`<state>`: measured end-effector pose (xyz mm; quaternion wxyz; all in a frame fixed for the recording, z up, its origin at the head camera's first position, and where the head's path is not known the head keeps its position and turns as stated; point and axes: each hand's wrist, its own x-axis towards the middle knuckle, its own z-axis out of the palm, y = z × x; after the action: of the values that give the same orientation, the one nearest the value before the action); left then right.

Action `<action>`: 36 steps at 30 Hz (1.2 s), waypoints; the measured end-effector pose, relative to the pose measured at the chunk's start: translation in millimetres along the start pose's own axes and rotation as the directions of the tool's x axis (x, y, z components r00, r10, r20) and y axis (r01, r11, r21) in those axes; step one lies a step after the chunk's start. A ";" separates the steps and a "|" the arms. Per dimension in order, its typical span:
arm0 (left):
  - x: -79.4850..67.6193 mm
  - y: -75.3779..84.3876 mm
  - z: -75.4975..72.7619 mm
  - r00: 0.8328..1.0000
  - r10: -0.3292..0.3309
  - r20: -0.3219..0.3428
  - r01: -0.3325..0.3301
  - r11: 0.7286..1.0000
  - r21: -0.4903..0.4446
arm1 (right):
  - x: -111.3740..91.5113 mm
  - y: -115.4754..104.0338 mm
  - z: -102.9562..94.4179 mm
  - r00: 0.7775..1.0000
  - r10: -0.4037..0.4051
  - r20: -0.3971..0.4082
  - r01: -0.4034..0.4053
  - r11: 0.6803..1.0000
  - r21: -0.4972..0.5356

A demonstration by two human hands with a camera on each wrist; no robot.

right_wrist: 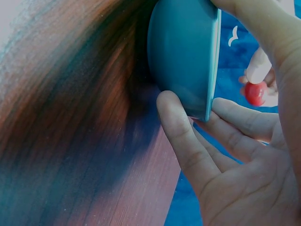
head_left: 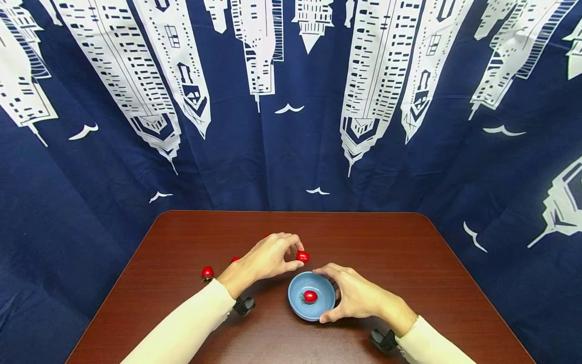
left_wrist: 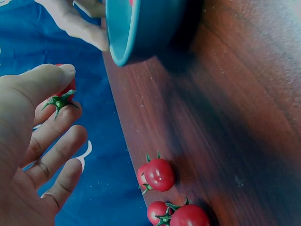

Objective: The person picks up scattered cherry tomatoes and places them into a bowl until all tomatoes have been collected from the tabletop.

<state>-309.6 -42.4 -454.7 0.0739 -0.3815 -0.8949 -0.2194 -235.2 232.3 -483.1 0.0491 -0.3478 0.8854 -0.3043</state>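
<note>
My left hand pinches a red cherry tomato between thumb and fingertips, just beyond the far rim of a small blue bowl. Green leaves at the tomato's stem end show in the left wrist view. At the bowl's right side, my right hand holds it, thumb at the near edge and fingers around the far edge. One cherry tomato with a green stem lies inside the bowl. In the right wrist view, fingertips rest against the bowl's outer wall.
Left of the bowl, loose cherry tomatoes lie on the brown wooden table: one in plain sight, others partly behind my left hand. The left wrist view shows several, with one tomato nearer the bowl. A blue patterned curtain hangs behind.
</note>
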 end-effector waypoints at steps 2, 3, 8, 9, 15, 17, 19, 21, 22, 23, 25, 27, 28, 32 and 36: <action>-2.8 2.3 -0.6 1.000 0.000 0.009 0.001 1.000 -0.006 | 0.0 0.4 -0.4 1.000 0.008 0.002 -0.008 1.000 0.011; -3.9 3.0 -0.6 1.000 0.000 0.013 0.000 1.000 -0.007 | 0.1 0.7 -0.5 1.000 0.009 0.003 -0.009 1.000 0.013; -9.7 6.7 0.0 1.000 0.011 0.022 -0.010 1.000 -0.005 | 0.5 1.1 -1.1 1.000 0.013 0.004 -0.013 1.000 0.006; -11.0 7.3 0.5 1.000 0.013 0.024 -0.013 1.000 -0.004 | 0.5 1.0 -1.1 1.000 0.014 0.004 -0.014 1.000 0.006; -19.4 9.2 4.8 0.999 0.029 0.036 -0.029 1.000 0.002 | -0.7 0.8 0.1 1.000 0.017 0.007 -0.017 1.000 0.010; -21.6 9.9 6.2 0.999 0.033 0.036 -0.034 0.999 0.010 | -1.0 0.9 0.7 1.000 0.010 0.005 -0.010 1.000 0.007; -23.5 11.1 7.2 0.999 0.039 0.036 -0.039 0.999 0.018 | -1.2 1.5 1.3 1.000 0.003 0.001 -0.003 1.000 0.004; -25.3 12.8 8.2 0.998 0.043 0.036 -0.044 0.999 0.028 | -1.2 2.2 1.8 1.000 -0.002 0.000 0.002 1.000 0.004; -26.0 14.0 8.3 0.998 0.045 0.036 -0.046 0.998 0.034 | -1.1 2.6 2.0 1.000 -0.002 0.000 0.002 1.000 0.001; -26.5 14.7 8.9 0.998 0.049 0.034 -0.050 0.998 0.037 | -1.0 3.0 2.1 1.000 -0.001 -0.001 0.001 1.000 0.000; -27.5 16.5 10.0 0.998 0.059 0.030 -0.060 0.997 0.050 | -0.7 3.4 2.3 1.000 -0.001 -0.002 0.001 1.000 -0.006; -28.2 17.9 11.5 0.997 0.067 0.027 -0.068 0.996 0.060 | -0.6 3.7 2.6 1.000 -0.005 -0.004 0.005 1.000 -0.015; -28.2 18.5 12.3 0.997 0.072 0.026 -0.073 0.995 0.066 | -0.6 3.6 2.5 1.000 -0.006 -0.005 0.006 1.000 -0.019; -28.1 20.0 16.6 0.996 0.084 0.020 -0.085 0.993 0.085 | -1.0 3.9 2.1 1.000 -0.005 -0.003 0.005 1.000 -0.018; -27.7 20.1 21.0 0.996 0.090 0.011 -0.091 0.992 0.088 | -1.0 4.4 1.3 1.000 0.011 0.007 -0.011 1.000 -0.001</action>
<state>-275.1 -38.7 -475.0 0.0975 -0.4188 -0.8858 -0.1745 -236.5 234.8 -486.8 0.0536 -0.3440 0.8873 -0.3024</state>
